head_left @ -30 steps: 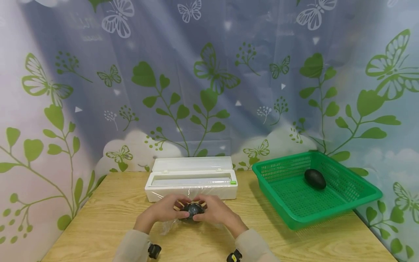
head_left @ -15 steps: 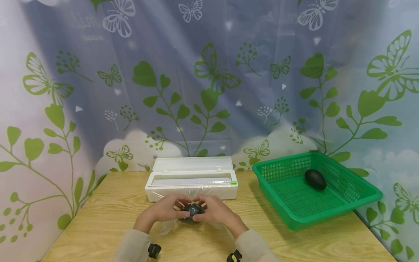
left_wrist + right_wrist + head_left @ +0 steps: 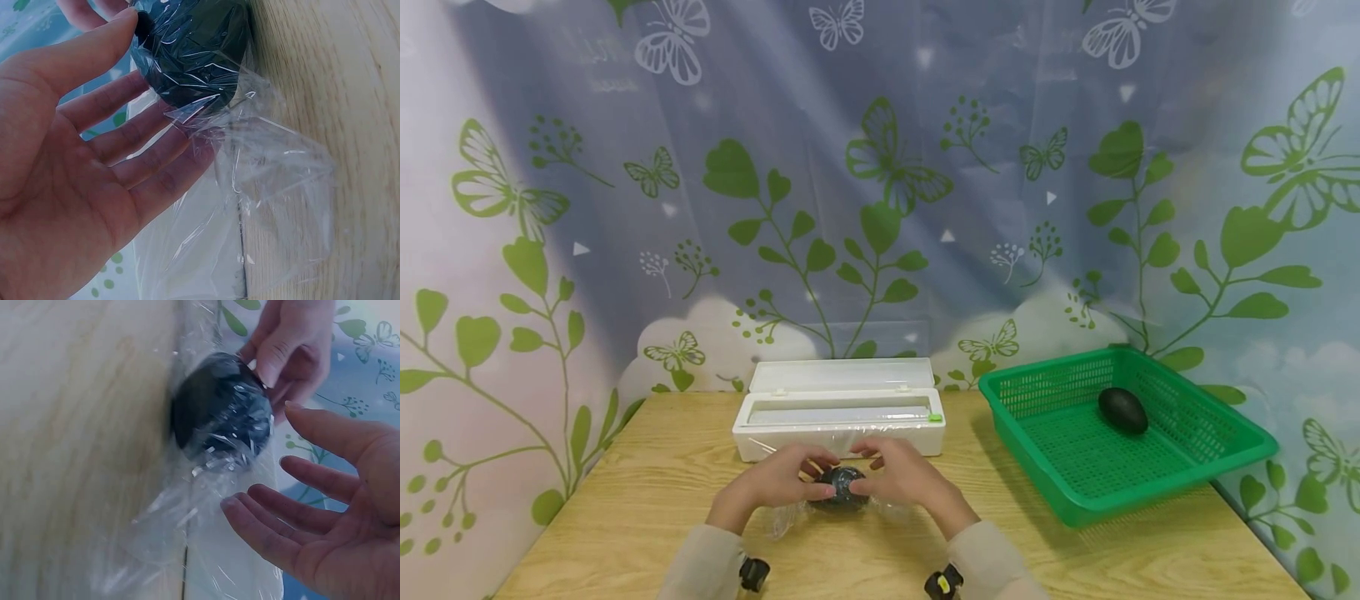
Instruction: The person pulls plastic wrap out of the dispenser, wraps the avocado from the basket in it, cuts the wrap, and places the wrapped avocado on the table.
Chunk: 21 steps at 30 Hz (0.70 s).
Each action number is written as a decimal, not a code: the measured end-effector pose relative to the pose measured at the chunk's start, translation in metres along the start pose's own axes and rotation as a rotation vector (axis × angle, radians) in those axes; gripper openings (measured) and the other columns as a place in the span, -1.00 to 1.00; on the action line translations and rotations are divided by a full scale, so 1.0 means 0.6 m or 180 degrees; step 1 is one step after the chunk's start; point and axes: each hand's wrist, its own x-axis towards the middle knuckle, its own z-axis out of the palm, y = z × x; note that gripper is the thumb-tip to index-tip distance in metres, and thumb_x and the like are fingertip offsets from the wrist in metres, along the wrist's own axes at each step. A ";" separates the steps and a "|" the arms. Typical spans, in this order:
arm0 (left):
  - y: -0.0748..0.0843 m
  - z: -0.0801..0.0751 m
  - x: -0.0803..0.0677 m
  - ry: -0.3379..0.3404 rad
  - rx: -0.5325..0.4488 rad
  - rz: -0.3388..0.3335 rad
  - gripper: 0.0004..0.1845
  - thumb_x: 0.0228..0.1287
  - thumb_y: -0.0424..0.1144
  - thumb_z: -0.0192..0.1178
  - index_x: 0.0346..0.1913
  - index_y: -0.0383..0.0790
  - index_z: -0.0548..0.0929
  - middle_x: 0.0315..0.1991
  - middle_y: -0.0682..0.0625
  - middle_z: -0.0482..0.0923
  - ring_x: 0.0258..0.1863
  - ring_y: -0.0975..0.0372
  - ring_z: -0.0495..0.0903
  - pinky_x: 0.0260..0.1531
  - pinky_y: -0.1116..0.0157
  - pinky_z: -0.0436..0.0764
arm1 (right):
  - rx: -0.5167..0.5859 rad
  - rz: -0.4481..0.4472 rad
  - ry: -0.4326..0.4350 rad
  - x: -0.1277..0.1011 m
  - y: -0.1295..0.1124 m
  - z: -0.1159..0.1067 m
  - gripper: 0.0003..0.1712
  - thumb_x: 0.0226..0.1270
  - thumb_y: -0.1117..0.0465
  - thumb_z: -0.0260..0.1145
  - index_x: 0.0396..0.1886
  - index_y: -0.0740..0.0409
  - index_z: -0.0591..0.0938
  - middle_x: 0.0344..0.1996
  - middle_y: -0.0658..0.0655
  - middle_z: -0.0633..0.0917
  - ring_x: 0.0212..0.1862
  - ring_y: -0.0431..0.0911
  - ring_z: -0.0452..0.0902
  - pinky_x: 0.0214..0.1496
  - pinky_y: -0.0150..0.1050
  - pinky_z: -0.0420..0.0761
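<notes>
A dark oval avocado (image 3: 841,480) rests on the wooden table, wrapped in crinkled clear cling film (image 3: 281,181). My left hand (image 3: 778,482) holds it from the left, its thumb against the near side and its fingers reaching round behind. On the other side my right hand (image 3: 904,477) has its fingers spread and relaxed. The right wrist view shows a gap between those fingertips and the avocado (image 3: 219,409). Loose film sticks out at both ends, and a stretch runs back toward the white cling film box (image 3: 838,443).
The box stands behind the hands with its lid (image 3: 842,376) raised, a film roll (image 3: 838,415) inside and a green slider (image 3: 935,418) at its right end. On the right, a green basket (image 3: 1078,510) holds another dark avocado (image 3: 1122,410). A butterfly-patterned curtain (image 3: 880,250) hangs behind.
My right hand has loosened from the avocado and shifted slightly to the right, its fingers lifting and opening. My left hand and the avocado stay where they were.
</notes>
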 end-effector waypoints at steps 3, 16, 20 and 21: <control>0.002 0.000 0.000 -0.0012 -0.0018 -0.0019 -0.52 0.40 -0.18 0.35 0.22 -0.44 0.60 0.19 -0.31 0.64 0.06 -0.12 0.70 0.04 -0.01 0.74 | 0.0043 0.0003 0.0030 -0.002 0.000 -0.008 -0.44 0.28 0.16 0.52 0.23 0.25 0.62 0.20 0.28 0.68 0.13 0.25 0.67 0.17 0.09 0.70; 0.010 -0.002 -0.001 -0.0021 -0.0051 -0.0029 -0.52 0.40 -0.19 0.35 0.21 -0.46 0.60 0.18 -0.33 0.63 0.06 -0.14 0.69 0.01 -0.02 0.75 | 0.0015 0.0048 0.0057 0.000 0.004 -0.012 -0.43 0.26 0.17 0.55 0.23 0.21 0.62 0.18 0.28 0.69 0.10 0.23 0.70 0.11 0.05 0.73; 0.009 -0.002 0.000 -0.0027 -0.0029 0.0023 -0.51 0.40 -0.18 0.35 0.22 -0.48 0.59 0.18 -0.35 0.63 0.05 -0.15 0.70 -0.01 0.02 0.76 | 0.0010 0.0063 0.0104 -0.002 0.006 -0.018 -0.42 0.26 0.16 0.54 0.25 0.20 0.63 0.17 0.28 0.70 0.09 0.22 0.70 0.11 0.06 0.73; 0.009 -0.002 0.000 -0.0024 -0.0028 0.0022 -0.51 0.40 -0.18 0.34 0.22 -0.49 0.59 0.18 -0.35 0.63 0.05 -0.15 0.70 -0.01 0.02 0.77 | 0.0015 0.0049 0.0146 -0.002 0.007 -0.020 -0.43 0.27 0.17 0.54 0.24 0.21 0.63 0.16 0.29 0.70 0.09 0.22 0.70 0.10 0.07 0.73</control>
